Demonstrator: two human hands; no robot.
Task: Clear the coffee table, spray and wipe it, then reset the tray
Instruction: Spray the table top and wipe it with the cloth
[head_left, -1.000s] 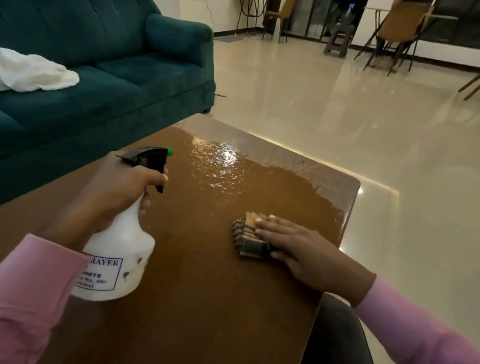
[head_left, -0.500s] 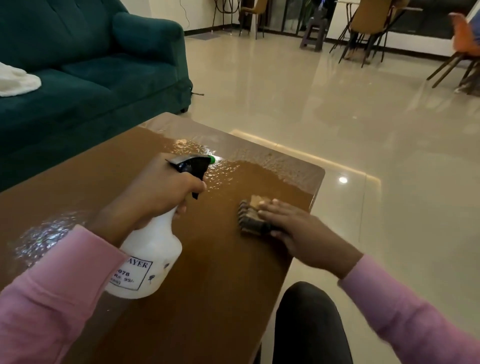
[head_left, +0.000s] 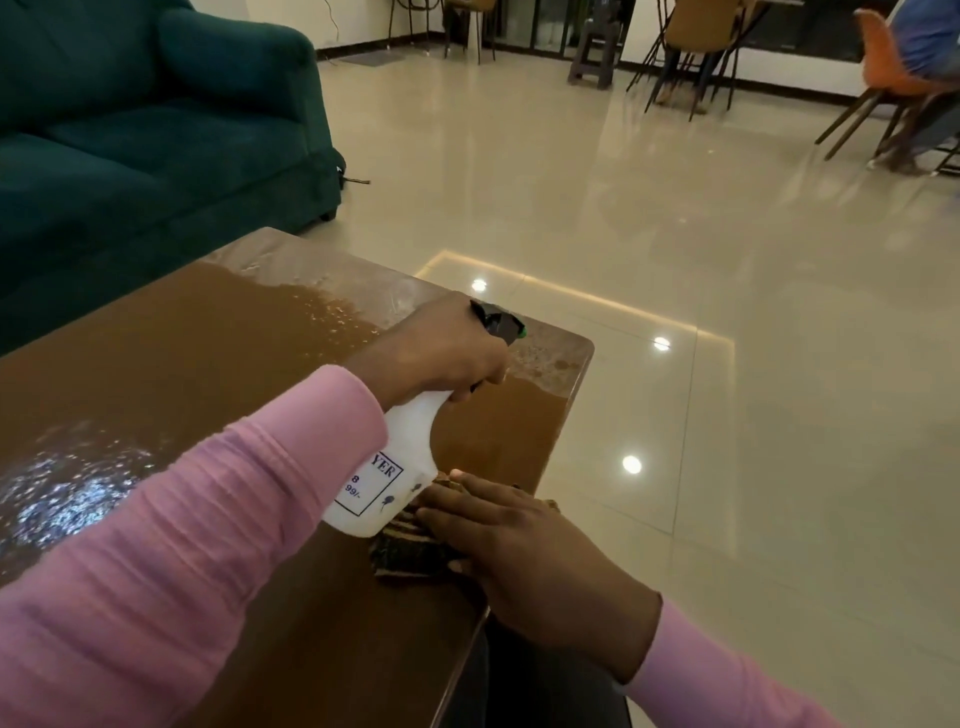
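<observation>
The white plastic spray bottle (head_left: 379, 483) hangs tilted over the table's right half, its black trigger head and green tip aimed toward 1 o'clock at the far right corner. That corner looks like the patch to be wetted next. The left hand (head_left: 441, 353) grips its neck, fingers curled round toward the trigger, with the arm crossing over from 8 o'clock.

At 5 o'clock from the bottle, the right hand (head_left: 514, 540) lies with fingers straight, pressing a brown-and-tan striped folded cloth (head_left: 410, 551) onto the near right edge, likely parked ready to wipe. The bottle's base overlaps the cloth in view; whether they touch I cannot tell.

The brown glossy wooden coffee table (head_left: 208, 364) carries glinting droplets at 9 o'clock and a speckled wet band along its far edge at 12 o'clock.

Beyond it, a teal upholstered sofa (head_left: 156, 130) sits at 10 o'clock. A cream polished tile floor (head_left: 675, 234) mirrors 4 ceiling lights. Tan chairs (head_left: 696, 31) stand at 1 o'clock and an orange chair (head_left: 893, 67) at 2 o'clock.
</observation>
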